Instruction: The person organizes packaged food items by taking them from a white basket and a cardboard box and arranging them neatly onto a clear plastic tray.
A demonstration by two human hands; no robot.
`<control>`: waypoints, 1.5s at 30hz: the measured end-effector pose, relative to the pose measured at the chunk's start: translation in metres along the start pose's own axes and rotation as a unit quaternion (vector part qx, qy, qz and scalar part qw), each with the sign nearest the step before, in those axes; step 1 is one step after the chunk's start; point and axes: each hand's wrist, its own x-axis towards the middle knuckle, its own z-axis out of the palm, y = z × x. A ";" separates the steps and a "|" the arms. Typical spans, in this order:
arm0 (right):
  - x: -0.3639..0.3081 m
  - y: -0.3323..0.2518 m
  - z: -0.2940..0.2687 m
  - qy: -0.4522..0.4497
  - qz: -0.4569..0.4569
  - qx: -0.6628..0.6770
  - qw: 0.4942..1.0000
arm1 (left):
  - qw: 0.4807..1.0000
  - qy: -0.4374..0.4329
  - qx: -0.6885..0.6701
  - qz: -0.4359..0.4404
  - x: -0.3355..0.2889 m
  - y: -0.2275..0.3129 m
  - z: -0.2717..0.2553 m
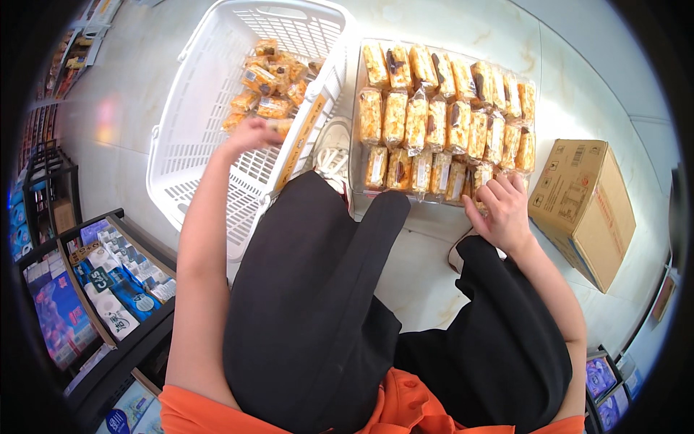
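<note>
Left hand (249,135) grasping snack pack (278,126) over white basket (189,116); right hand (504,207) fingering tray packs (477,176).

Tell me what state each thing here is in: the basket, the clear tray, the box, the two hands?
White basket: lying tilted on the floor, a small pile of wrapped snacks inside.
Clear tray: open-topped, filled with rows of wrapped snack bars.
Cardboard box: closed, on the floor.
Left hand: inside the basket, at the snack pile; grip hidden.
Right hand: fingers bent at the tray's near corner, on a bar.
</note>
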 end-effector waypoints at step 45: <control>0.010 0.004 0.019 -0.051 0.125 -0.001 0.991 | 0.903 0.169 0.396 0.013 0.008 -0.057 0.028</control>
